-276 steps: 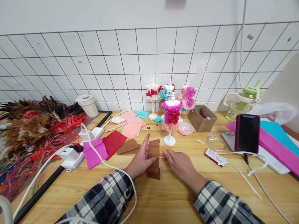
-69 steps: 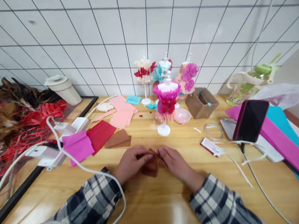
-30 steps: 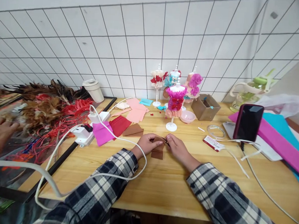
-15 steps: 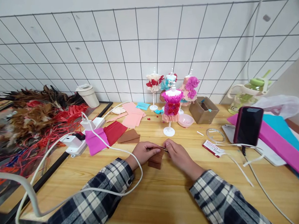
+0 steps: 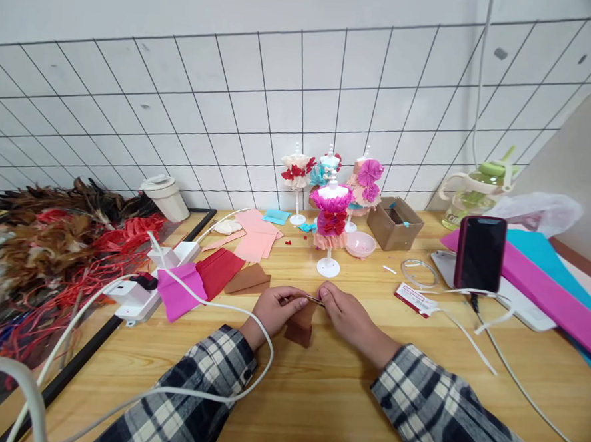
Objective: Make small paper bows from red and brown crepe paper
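Note:
My left hand pinches the upper end of a folded piece of brown crepe paper, which hangs down below the fingers. In my right hand is a thin metal tool; its slim tip meets the top of the paper near my left fingertips, and the handle is hidden in my grip. Just beyond my hands stands a small white dress form in a magenta, red and peach paper dress. Left of my hands lie another brown paper piece, a red one and a magenta one.
Several dressed forms, a pink bowl and a cardboard box stand along the tiled wall. A phone, a bottle and coloured paper are at right. A white cable loops over my left forearm, beside a power strip and feathers.
The whole view has shifted, so things appear further left and slightly lower. The brown paper hangs more slanted. Another person's hand at the left edge has gone out of view.

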{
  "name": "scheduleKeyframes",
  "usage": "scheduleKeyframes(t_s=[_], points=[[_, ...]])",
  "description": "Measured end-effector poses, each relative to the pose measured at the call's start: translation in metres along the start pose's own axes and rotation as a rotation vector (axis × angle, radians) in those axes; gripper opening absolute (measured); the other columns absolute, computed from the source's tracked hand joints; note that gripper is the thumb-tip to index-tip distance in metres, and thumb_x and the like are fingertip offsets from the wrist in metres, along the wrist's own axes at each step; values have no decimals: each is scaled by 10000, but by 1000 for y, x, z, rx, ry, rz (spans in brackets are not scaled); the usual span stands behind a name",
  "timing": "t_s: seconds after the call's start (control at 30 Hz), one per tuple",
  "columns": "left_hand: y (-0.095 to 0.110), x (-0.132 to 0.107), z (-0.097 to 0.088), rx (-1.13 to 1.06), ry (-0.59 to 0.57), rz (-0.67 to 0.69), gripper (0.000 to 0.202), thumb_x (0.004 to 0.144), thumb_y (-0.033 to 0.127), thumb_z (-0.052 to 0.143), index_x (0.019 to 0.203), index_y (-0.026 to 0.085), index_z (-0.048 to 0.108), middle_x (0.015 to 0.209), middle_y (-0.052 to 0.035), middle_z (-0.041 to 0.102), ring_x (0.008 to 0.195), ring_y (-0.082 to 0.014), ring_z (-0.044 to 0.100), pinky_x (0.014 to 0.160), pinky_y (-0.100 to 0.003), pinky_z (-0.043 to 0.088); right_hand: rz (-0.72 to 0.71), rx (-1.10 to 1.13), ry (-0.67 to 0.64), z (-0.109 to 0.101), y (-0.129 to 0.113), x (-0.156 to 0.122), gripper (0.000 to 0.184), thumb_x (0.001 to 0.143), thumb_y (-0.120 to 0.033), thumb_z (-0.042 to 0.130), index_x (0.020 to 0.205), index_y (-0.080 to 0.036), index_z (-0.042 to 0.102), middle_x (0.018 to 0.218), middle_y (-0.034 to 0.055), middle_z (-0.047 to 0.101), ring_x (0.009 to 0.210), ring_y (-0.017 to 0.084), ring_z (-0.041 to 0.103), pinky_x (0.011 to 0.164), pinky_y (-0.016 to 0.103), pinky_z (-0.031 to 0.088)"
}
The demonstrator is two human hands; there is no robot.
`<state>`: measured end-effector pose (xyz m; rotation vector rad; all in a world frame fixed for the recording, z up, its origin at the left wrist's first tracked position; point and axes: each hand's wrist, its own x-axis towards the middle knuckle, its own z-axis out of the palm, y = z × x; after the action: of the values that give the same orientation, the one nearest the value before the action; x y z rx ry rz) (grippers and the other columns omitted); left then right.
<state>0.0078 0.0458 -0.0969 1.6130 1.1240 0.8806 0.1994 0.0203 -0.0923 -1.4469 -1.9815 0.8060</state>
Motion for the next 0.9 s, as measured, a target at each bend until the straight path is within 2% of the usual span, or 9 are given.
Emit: scheduleKeyframes(t_s=[0.13, 0.33, 0.53, 0.7, 0.9], points=[[-4, 0, -1, 8, 13, 12, 252, 711, 376, 698, 816, 152, 749, 838, -70, 749, 787, -203, 681, 739, -290, 540, -11, 87, 8, 4, 1, -1, 378, 966, -464, 205, 862, -228, 481, 685, -14, 528, 652, 148, 506, 637, 273, 380], [-5, -1, 0, -16, -14, -9, 270, 708, 382, 705, 831, 145, 750, 820, -75, 745, 767, -197, 675, 732, -293, 544, -10, 164, -10, 8, 2, 0, 398, 963, -481, 209, 842, -217, 481, 707, -12, 536, 648, 137, 491, 627, 267, 379], [1, 1, -3, 18, 53, 139, 248, 750, 380, 671, 796, 149, 750, 948, -100, 717, 922, -209, 644, 873, -326, 504, -6, 153, 5, 6, 3, 1, 403, 960, -499, 205, 818, -223, 462, 722, -7, 527, 684, 146, 494, 648, 270, 377], [2, -1, -3, 33, -10, 96, 257, 748, 387, 672, 790, 144, 745, 863, -97, 723, 821, -196, 657, 786, -307, 526, -11, 184, -18, 7, 3, 1, 404, 960, -499, 213, 825, -220, 473, 702, -15, 520, 658, 139, 487, 632, 267, 383], [1, -2, -2, 32, -31, 94, 243, 721, 374, 693, 787, 147, 748, 849, -82, 729, 795, -190, 659, 762, -288, 523, 24, 209, -20, 8, 0, 1, 360, 954, -492, 232, 868, -225, 457, 694, -25, 508, 637, 138, 492, 631, 266, 379]])
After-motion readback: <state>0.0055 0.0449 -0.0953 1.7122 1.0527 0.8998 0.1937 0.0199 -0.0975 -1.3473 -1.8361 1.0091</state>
